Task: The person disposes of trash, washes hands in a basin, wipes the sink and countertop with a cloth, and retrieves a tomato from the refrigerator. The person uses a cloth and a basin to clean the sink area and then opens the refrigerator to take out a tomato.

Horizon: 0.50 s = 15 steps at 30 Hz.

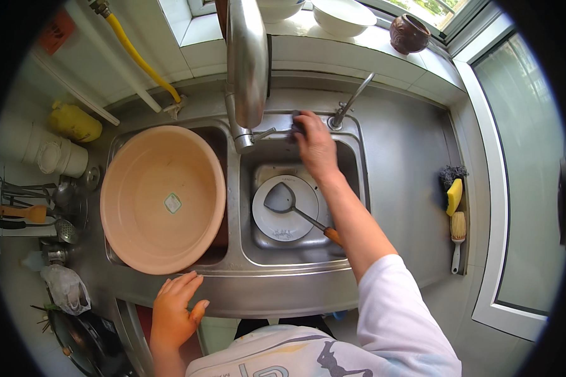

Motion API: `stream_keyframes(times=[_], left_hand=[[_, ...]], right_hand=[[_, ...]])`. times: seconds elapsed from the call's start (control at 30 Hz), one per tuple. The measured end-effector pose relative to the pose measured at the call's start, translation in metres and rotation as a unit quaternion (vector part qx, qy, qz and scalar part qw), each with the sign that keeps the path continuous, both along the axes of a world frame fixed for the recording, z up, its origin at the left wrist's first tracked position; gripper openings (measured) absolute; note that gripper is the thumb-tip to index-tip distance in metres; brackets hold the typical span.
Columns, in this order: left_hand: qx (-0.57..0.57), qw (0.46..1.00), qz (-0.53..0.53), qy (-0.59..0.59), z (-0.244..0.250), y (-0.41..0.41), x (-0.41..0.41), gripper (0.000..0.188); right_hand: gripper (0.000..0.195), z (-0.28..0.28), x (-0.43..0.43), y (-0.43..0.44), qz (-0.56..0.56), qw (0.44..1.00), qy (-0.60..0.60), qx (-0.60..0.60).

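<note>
My right hand [317, 143] reaches over the right basin and grips a dark scrubbing pad or cloth [296, 123] at the sink's back rim, beside the faucet lever [265, 134]. The pad is partly hidden by my fingers. Below that arm, a white plate [269, 221] lies in the right steel basin [250, 254]. A wok spatula [306, 216] rests across the plate, its wooden handle end hidden under my forearm. My left hand [177, 306], holding nothing, hovers near the counter's front edge with the thumb apart. Closest to it is a large peach plastic basin [162, 155] over the left sink bowl.
A tall steel faucet [247, 70] rises behind the sink, with a thin tap [351, 103] to its right. Along the right wall sit a yellow sponge [454, 197] and a brush [458, 235]. Hanging utensils [28, 202] and a black wok [75, 339] are at left.
</note>
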<state>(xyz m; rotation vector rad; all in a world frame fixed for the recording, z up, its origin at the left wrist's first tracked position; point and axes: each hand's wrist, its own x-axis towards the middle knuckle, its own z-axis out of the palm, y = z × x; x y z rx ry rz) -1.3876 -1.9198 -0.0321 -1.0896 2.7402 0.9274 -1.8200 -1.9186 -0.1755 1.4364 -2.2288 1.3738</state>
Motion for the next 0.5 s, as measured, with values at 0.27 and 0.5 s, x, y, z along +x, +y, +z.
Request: stream_keyframes(times=[0.27, 0.5], left_hand=[[0.014, 0.999, 0.014, -0.029, -0.003, 0.008, 0.021, 0.049], [-0.017, 1.000, 0.017, 0.013, 0.007, 0.007, 0.028, 0.050]], right_hand=[[0.024, -0.033, -0.037, -0.026, -0.036, 0.976, 0.188, 0.100], [0.024, -0.029, -0.040, 0.031, -0.134, 0.936, 0.235, 0.224]])
